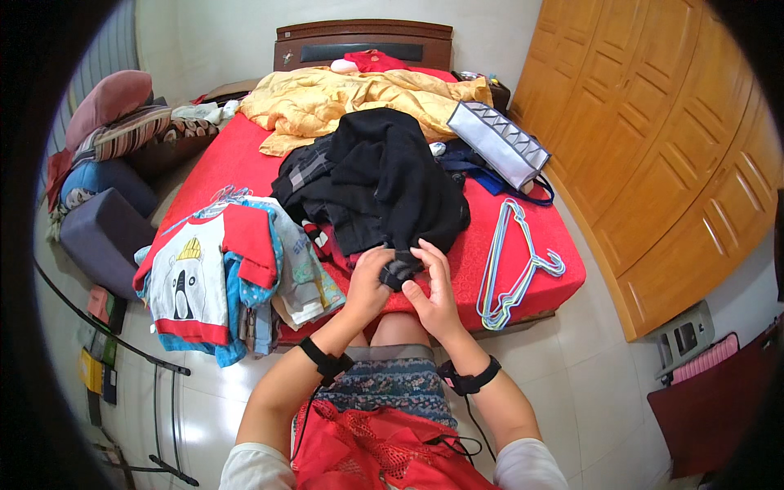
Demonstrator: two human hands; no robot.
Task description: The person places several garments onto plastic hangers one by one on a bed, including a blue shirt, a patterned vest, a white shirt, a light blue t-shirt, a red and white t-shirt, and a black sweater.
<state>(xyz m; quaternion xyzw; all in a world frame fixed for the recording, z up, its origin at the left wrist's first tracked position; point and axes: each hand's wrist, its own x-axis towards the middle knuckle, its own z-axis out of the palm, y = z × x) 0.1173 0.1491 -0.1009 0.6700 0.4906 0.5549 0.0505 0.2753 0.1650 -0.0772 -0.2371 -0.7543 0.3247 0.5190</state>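
Note:
A small dark bundle of cloth [398, 269] with greyish patches sits between my two hands at the bed's near edge. Its exact kind is not clear, nor whether it belongs to the black garment behind. My left hand [371, 279] closes on its left side, fingertips partly hidden. Around the right side curves my right hand [436, 291], thumb below and fingers above, gripping it. Just beyond lies a heaped black garment [388, 175], with a grey plaid piece [309, 173] showing at its left. Small clothes, topped by a red-and-white printed shirt [200, 273], lie stacked to the left.
Several thin hangers [513, 265] rest on the red bedsheet [535, 237] at right. Behind them is a white divided storage box [500, 143]. A yellow quilt [327, 98] covers the far bed. Wooden wardrobes [637, 139] line the right; a black rack [155, 392] stands lower left.

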